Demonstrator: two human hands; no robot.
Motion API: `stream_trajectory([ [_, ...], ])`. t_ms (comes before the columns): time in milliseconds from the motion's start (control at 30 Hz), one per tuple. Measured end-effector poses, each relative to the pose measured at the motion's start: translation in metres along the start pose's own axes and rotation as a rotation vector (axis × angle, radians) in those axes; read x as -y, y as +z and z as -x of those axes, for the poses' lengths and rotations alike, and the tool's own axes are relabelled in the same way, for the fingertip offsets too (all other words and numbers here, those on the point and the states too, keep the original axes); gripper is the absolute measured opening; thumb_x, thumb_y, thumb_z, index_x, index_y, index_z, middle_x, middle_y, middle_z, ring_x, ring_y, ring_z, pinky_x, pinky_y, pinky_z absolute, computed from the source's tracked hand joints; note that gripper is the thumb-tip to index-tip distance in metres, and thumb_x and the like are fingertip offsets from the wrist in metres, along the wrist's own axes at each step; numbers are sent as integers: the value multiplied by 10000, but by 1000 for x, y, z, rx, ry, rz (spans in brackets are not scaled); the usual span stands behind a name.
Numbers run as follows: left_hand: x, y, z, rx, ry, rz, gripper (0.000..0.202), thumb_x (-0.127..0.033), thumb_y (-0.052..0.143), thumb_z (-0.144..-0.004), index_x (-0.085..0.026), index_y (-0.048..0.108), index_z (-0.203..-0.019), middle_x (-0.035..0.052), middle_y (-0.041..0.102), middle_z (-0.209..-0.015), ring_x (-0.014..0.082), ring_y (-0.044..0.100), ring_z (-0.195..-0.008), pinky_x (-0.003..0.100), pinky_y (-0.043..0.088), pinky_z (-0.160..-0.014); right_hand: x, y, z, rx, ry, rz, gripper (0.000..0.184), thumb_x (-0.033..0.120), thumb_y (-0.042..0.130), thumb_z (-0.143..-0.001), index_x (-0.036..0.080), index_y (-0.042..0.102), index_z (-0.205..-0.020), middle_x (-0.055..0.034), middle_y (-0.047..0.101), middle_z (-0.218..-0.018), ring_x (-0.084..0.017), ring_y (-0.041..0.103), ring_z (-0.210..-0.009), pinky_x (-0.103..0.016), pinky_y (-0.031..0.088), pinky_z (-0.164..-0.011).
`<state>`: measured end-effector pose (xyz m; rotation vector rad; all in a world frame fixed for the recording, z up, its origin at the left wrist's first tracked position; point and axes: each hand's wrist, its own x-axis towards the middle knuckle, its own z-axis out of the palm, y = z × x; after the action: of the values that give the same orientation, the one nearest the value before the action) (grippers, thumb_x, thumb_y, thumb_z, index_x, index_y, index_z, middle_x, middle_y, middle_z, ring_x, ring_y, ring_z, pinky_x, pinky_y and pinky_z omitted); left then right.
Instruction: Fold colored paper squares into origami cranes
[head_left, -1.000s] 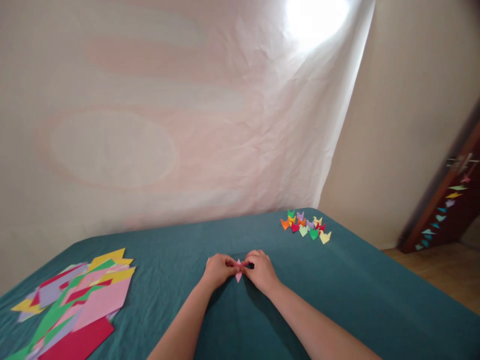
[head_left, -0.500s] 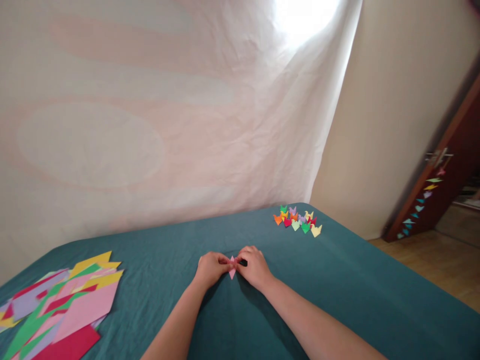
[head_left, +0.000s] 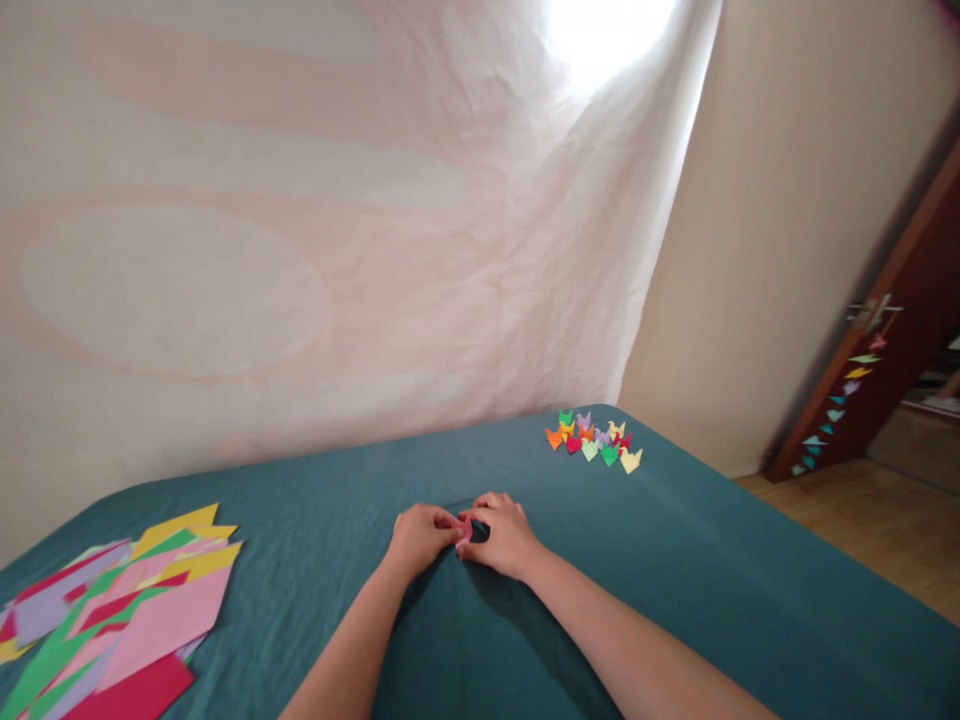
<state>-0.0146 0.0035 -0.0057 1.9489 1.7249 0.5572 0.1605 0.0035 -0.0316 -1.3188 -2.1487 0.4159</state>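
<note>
A small folded piece of pink paper (head_left: pixel 464 532) is between my two hands, just above or on the dark green tablecloth (head_left: pixel 315 540). My left hand (head_left: pixel 421 536) pinches its left side with thumb and fingers. From the right, my right hand (head_left: pixel 504 532) has its thumb at the lower tip of the paper and its index finger near the top, with a gap between them. The fingers partly cover the folds, so the exact shape is hard to make out.
Folded paper birds (head_left: pixel 592 438) in several colours stand grouped at the table's far right corner. Overlapping sheets of coloured paper (head_left: pixel 172 620) lie at the left. A pale cloth (head_left: pixel 375 300) hangs behind the table. A string of paper birds (head_left: pixel 836 415) hangs from the door handle.
My right thumb has moved down to the paper's lower tip, and the right fingers have spread around it. The pink paper now looks narrower and partly covered. My left hand keeps its pinch.
</note>
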Motion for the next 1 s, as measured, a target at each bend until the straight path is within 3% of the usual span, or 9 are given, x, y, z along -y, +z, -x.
stream_trajectory([
  [200,0,-1,1,-11,9,4,305,-396,617,-659,-178,757,-820,36,731,-728,217,639,-739,250,420,-654,-4,1,1,-9,-33,-15,652,552,780,-526,308,639,-1114,-25,588,-1086,-232,493,-1001,-337,349,-859],
  [367,5,2,-1,-18,36,5,316,-430,623,-658,-180,758,-796,32,723,-702,207,628,-703,244,404,-627,-5,6,-1,-111,0,-22,195,429,706,-728,264,715,-830,-13,638,-937,-188,521,-939,-293,357,-809],
  [500,12,7,-6,-23,60,1,328,-453,623,-668,-179,757,-790,28,717,-693,192,619,-674,235,383,-595,-6,8,-4,-119,-1,-10,67,312,716,-743,245,711,-743,-4,658,-871,-180,531,-897,-282,358,-779],
  [733,20,6,-7,-28,122,-36,338,-472,620,-692,-184,750,-813,14,704,-694,165,598,-643,223,358,-571,-4,6,-4,-109,-46,17,35,237,700,-749,234,694,-715,6,665,-836,-174,529,-882,-272,357,-762],
  [1000,11,0,-1,-35,272,-114,192,-331,595,-746,-208,738,-783,13,672,-724,160,571,-706,220,359,-625,3,5,0,-102,-119,78,74,284,646,-813,223,674,-781,-17,639,-846,-186,508,-915,-283,361,-770],
])
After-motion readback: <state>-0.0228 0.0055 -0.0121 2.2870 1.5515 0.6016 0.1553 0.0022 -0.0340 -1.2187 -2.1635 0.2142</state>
